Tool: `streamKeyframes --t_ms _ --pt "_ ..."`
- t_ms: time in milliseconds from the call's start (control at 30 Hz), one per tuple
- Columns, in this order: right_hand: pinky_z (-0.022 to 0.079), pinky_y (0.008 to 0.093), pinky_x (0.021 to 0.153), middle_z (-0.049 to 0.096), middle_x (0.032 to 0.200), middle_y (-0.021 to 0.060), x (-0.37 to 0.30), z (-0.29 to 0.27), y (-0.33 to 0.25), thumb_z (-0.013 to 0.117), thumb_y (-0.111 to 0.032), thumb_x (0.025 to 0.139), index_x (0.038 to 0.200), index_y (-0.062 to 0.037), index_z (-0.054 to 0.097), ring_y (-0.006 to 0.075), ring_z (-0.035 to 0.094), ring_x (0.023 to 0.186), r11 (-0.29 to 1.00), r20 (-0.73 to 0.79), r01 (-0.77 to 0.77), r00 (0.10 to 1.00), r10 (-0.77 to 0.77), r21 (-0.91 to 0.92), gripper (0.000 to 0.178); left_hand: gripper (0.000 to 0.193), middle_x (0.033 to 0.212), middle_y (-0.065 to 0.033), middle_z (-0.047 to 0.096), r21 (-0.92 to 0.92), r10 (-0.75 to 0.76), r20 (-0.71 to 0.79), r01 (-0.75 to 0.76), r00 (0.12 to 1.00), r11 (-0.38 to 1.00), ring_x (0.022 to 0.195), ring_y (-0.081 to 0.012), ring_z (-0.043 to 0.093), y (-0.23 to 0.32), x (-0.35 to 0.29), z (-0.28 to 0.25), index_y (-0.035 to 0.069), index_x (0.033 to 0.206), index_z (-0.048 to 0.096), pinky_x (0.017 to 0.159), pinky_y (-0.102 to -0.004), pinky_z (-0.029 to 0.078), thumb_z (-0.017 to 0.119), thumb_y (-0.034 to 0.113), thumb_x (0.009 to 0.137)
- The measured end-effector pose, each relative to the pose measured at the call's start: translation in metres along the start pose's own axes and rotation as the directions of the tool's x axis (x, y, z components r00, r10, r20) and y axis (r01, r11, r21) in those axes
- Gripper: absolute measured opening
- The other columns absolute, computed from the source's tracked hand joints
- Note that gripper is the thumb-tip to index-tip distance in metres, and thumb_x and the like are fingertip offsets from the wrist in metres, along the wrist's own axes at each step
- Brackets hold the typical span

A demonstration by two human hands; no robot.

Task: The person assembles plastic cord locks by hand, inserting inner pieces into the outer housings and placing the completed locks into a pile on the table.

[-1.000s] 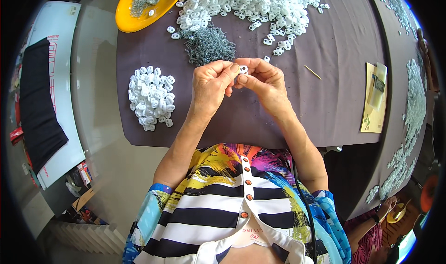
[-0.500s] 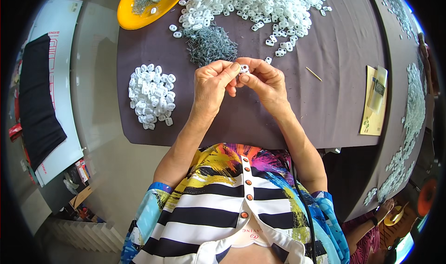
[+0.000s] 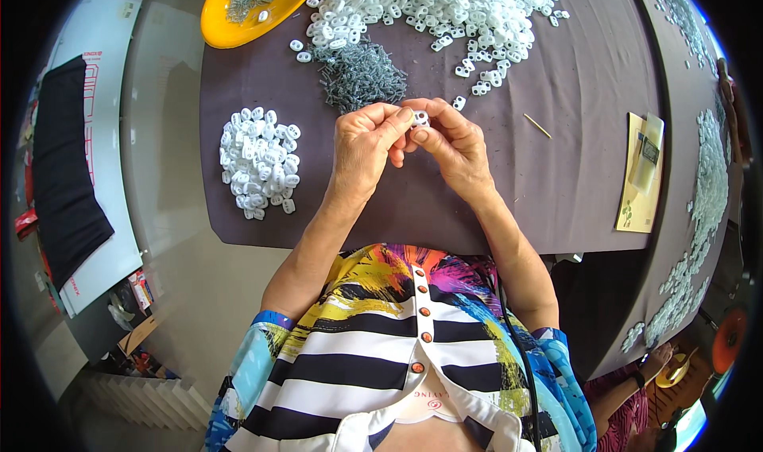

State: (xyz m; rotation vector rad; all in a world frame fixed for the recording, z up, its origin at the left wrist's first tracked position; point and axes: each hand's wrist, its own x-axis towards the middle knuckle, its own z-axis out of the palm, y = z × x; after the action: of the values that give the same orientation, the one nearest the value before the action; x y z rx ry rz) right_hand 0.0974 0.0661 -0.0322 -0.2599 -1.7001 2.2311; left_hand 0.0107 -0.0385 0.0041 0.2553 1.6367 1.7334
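A small white plastic piece with two holes (image 3: 420,119) sits between the thumb and forefinger of my right hand (image 3: 457,146). My left hand (image 3: 362,146) is closed in a pinch, its thumb and fingertips right against the piece's left side. Whatever those left fingertips hold is hidden. Just beyond my left hand lies a heap of small grey metal parts (image 3: 362,77), too fine to name. To the left of my forearm is a pile of white two-hole plastic pieces (image 3: 258,162). A larger heap of similar whitish pieces (image 3: 445,7) spreads over the far part of the table.
An orange plate (image 3: 218,23) with small metal parts stands at the far left of the brown-covered table (image 3: 548,197). A thin wooden stick (image 3: 537,126) and a tan card (image 3: 628,209) lie to the right. At the lower right, another person's arm (image 3: 628,396) shows beside a second table.
Both hands stay together over the same spot, with barely any movement. The white piece is turned slightly in the right fingers, its holes showing a little more plainly now.
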Motion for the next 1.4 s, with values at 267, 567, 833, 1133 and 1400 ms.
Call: streamKeyframes --t_ms 267,567,833,1133,1400 --pt "0.046 0.0205 0.066 0.059 0.082 0.0031 -0.001 0.002 0.004 0.058 -0.006 0.082 0.106 0.0021 0.056 0.0079 0.055 0.070 0.996 -0.080 0.048 0.996 -0.041 0.080 0.025 0.020 0.054 -0.0018 0.053 0.018 0.008 0.008 -0.009 1.000 1.000 0.040 -0.0034 0.044 0.001 -0.002 0.002 -0.001 0.072 0.060 0.037 -0.0163 0.035 0.056 0.015 0.084" --pt "0.045 0.0195 0.067 0.055 0.086 0.0019 -0.001 0.001 -0.001 0.059 -0.004 0.081 0.105 0.0027 0.057 0.0069 0.054 0.073 0.994 -0.101 0.112 0.988 -0.113 -0.013 0.025 0.017 0.056 -0.0009 0.052 -0.038 0.030 -0.018 -0.030 0.999 0.999 0.043 -0.0059 0.046 0.002 -0.004 0.009 -0.002 0.079 0.062 0.039 -0.0174 0.036 0.057 0.014 0.083" --pt "0.045 0.0195 0.068 0.053 0.089 0.0025 -0.001 0.001 0.002 0.059 -0.004 0.080 0.104 0.0019 0.057 0.0074 0.054 0.075 0.995 -0.118 0.101 0.988 -0.100 0.010 0.024 0.015 0.056 -0.0029 0.053 -0.122 -0.008 -0.020 0.005 1.000 0.992 0.042 -0.0075 0.046 -0.001 -0.005 0.010 -0.003 0.080 0.062 0.038 -0.0196 0.037 0.057 0.011 0.083" --pt "0.045 0.0200 0.068 0.054 0.091 0.0041 0.000 -0.003 0.002 0.060 -0.005 0.079 0.102 0.0023 0.058 0.0081 0.055 0.074 0.994 -0.097 0.108 0.990 -0.105 0.027 0.023 0.016 0.057 -0.0032 0.054 -0.082 0.010 -0.014 -0.011 1.000 0.997 0.042 -0.0073 0.046 0.001 -0.004 0.011 -0.004 0.080 0.062 0.038 -0.0188 0.037 0.057 0.011 0.082" --pt "0.044 0.0203 0.067 0.056 0.088 0.0036 0.000 -0.002 -0.004 0.061 -0.006 0.079 0.099 0.0009 0.060 0.0077 0.053 0.074 0.992 -0.145 0.113 0.982 -0.120 -0.053 0.021 0.016 0.057 -0.0031 0.055 -0.117 0.014 -0.046 -0.020 0.999 0.993 0.042 -0.0061 0.046 -0.003 -0.004 0.015 -0.003 0.078 0.063 0.038 -0.0178 0.037 0.057 0.011 0.082"
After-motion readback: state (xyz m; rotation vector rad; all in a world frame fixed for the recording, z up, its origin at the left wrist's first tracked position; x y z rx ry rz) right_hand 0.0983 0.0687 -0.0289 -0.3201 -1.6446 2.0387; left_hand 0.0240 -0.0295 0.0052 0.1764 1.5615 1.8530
